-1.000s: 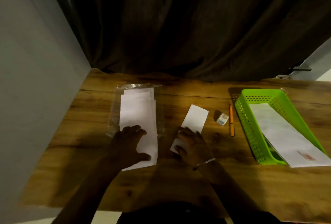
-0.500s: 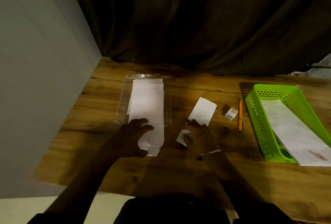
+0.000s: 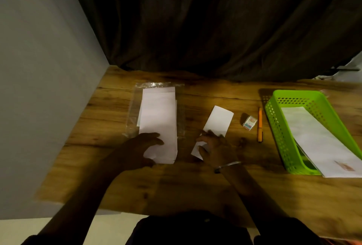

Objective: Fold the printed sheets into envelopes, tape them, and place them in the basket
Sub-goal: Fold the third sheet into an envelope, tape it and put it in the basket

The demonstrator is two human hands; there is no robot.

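A stack of white envelopes (image 3: 159, 115) lies on a clear plastic sleeve (image 3: 133, 115) at the table's left. My left hand (image 3: 140, 149) rests on the stack's near end, its thumb and fingers around the near left corner. A folded white sheet (image 3: 218, 120) lies in the middle of the table. My right hand (image 3: 212, 148) covers the folded sheet's near end with curled fingers. A green basket (image 3: 278, 127) at the right holds a long white envelope (image 3: 321, 141) with a small printed mark.
A small tape box (image 3: 249, 122) and an orange pen (image 3: 260, 124) lie between the folded sheet and the basket. A grey wall (image 3: 45, 88) borders the wooden table (image 3: 195, 186) on the left, with a dark curtain (image 3: 215, 29) behind.
The view has shifted slightly. My left hand slid a little toward the stack's near corner; my right hand stays on the folded sheet.
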